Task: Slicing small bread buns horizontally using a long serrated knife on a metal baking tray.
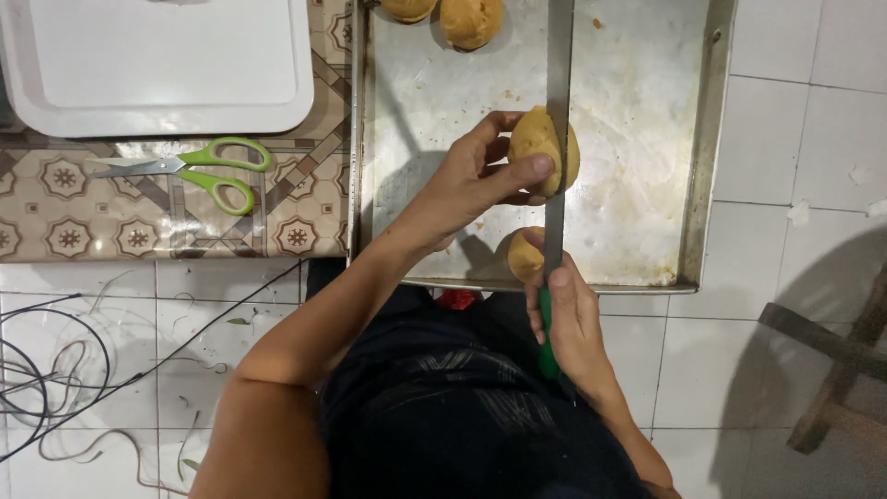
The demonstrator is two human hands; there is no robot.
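Bun (536,148), round and golden, stood on edge on the bare metal of the baking tray (647,185), pinched by the left hand (471,185) with thumb on the near face and fingers curled over the far side. Long knife blade (558,111) laid across the top of it, running straight away from the body, so the blade's long axis splits the bun along its middle while the pinching fingers sit just to the left of the blade. Green knife handle (547,356) wrapped tight in the right hand (573,323), directly toward the body from the bun, with the forefinger stretched up toward the blade. Left forearm reaching in diagonally from the lower left, wrist bent; right forearm coming up from the lower right, nearly in line with the knife. Second bun (525,254) resting near the tray's front rim, just beside the right hand. Two more buns (462,18) at the tray's far edge. Green-handled scissors (199,171) well off to the left on a patterned cloth (55,222), below a white tray (157,65).
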